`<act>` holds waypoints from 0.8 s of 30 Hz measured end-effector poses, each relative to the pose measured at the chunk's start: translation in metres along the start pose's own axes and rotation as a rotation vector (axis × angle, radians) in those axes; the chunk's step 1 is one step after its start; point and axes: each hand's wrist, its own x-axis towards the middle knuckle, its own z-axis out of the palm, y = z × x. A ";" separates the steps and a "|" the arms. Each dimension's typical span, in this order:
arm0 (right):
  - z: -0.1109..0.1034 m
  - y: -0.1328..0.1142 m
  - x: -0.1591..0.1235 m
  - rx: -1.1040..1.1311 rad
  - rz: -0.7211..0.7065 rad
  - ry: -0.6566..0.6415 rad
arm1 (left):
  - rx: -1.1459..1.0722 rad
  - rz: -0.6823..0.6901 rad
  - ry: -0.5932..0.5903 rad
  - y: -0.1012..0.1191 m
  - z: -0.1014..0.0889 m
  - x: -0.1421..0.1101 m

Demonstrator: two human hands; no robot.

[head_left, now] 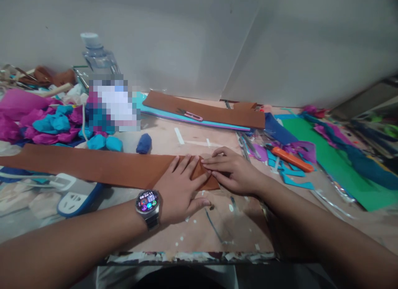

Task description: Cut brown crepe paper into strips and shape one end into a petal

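A long brown strip of smooth sheet material (118, 166) lies across the table from the left edge of view. My left hand (180, 187), with a smartwatch (147, 204) on its wrist, rests flat near the strip's right end with its fingers spread. Close beside it, my right hand (234, 171) has its fingers drawn together at that end, almost touching my left fingers. The fingertips appear to pinch the strip, though the exact contact is partly hidden. A small dark blue wrapped lump (144, 143) sits just behind the strip.
Pink-handled thread snips (191, 115) rest on another brown piece (217, 110) at the back. An orange cutter (290, 158) and blue scraps lie right, near a green sheet (336, 164). Left are a power strip (79, 193), a bottle (98, 52) and magenta bundles (46, 135).
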 end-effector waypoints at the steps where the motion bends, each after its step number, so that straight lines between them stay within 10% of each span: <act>1: 0.000 0.000 0.000 0.001 0.000 0.000 | 0.000 0.002 0.001 0.000 0.000 0.000; 24: 0.001 0.004 -0.004 -0.057 -0.006 0.092 | 0.027 0.001 0.006 0.002 0.000 -0.002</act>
